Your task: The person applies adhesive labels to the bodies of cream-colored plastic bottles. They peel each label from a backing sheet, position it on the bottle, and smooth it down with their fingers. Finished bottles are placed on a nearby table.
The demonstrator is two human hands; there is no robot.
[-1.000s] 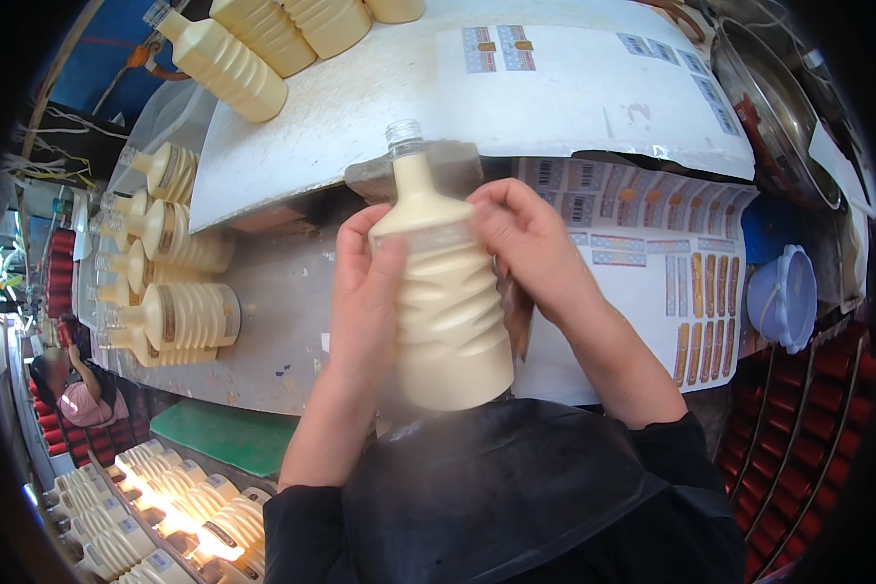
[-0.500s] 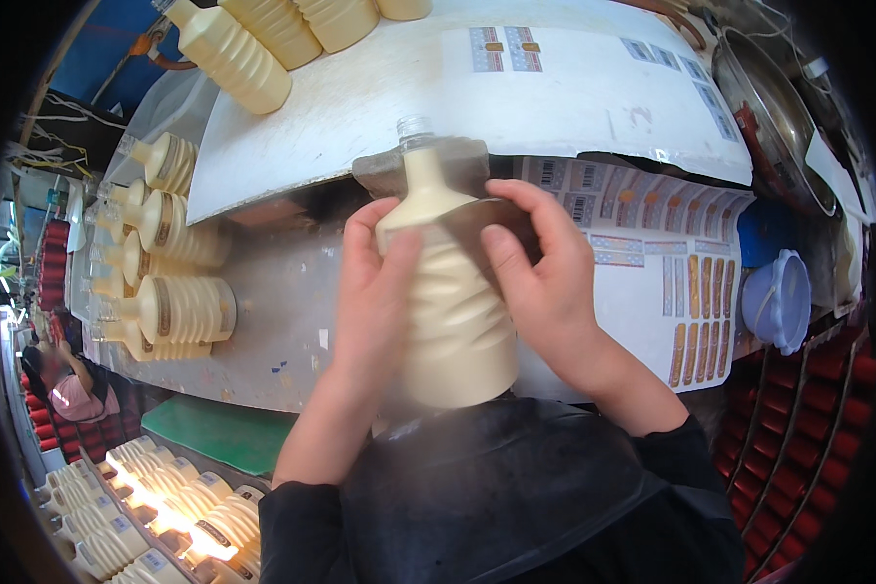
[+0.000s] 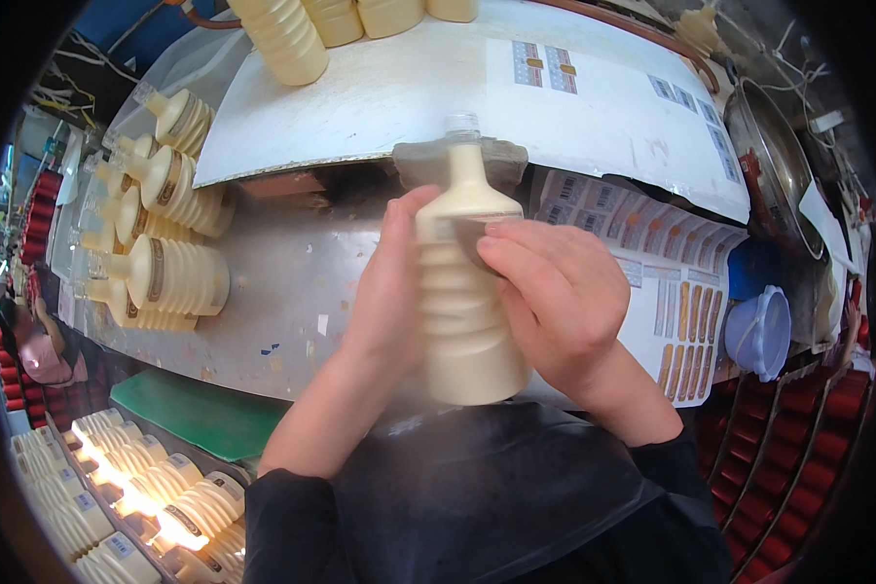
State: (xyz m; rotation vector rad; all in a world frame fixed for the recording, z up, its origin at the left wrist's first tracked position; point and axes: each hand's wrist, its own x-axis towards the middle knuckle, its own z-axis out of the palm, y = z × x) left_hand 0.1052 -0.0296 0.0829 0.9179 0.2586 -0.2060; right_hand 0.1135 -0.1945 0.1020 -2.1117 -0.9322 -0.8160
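A cream ribbed bottle (image 3: 472,365) with a clear threaded neck lies in front of me, neck pointing away. My left hand (image 3: 389,282) steadies its left side, somewhat blurred, fingers along the shoulder. With bent fingers, my right hand (image 3: 565,297) pinches a thin grey-brown flat piece (image 3: 471,238) against the upper body of the bottle. Just above that piece runs a narrow strip with a reddish edge, partly covered by the right fingers. A grey, cloth-like pad (image 3: 420,164) sits behind the neck.
Similar bottles with dark labels (image 3: 170,180) are stacked at left; more cream bottles (image 3: 287,44) stand on the white board (image 3: 360,107). Sheets of stickers (image 3: 686,336) lie at right beside a lilac bucket (image 3: 761,333). Racked bottles (image 3: 156,477) fill the lower left. Another person (image 3: 44,350) is at far left.
My right hand has turned over, its fingers now folded onto the grey-brown piece, which lies closer against the bottle. My left thumb has left the bottle's front. The view has shifted slightly.
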